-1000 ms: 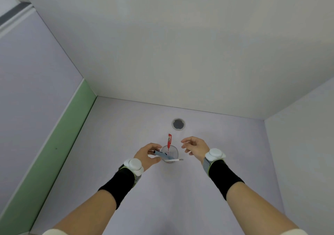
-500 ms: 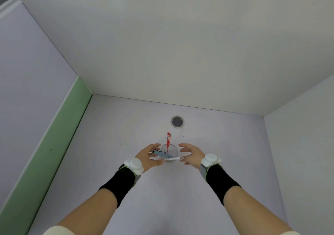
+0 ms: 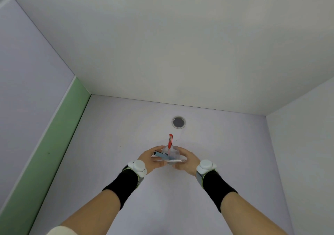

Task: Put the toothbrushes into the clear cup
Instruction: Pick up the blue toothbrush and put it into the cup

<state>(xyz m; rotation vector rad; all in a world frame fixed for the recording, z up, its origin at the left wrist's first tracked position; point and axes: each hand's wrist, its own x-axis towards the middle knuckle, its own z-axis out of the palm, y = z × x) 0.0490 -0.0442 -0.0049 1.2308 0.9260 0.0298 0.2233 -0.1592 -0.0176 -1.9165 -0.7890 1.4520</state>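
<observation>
The clear cup (image 3: 173, 153) stands on the pale lilac table, held between both hands. My left hand (image 3: 150, 159) wraps its left side and my right hand (image 3: 188, 160) wraps its right side. A red toothbrush (image 3: 170, 141) stands upright in the cup, its head above the rim. A grey-blue toothbrush (image 3: 160, 154) leans out to the left over my left fingers. A white toothbrush (image 3: 178, 160) leans out to the right near the cup's front.
A round grey grommet hole (image 3: 178, 122) lies in the table behind the cup. White walls close the back and right; a green strip (image 3: 54, 135) borders the table's left edge.
My right hand moved left from open air and closed around the cup's right side. My left hand stayed on the cup. The view shifted slightly.
</observation>
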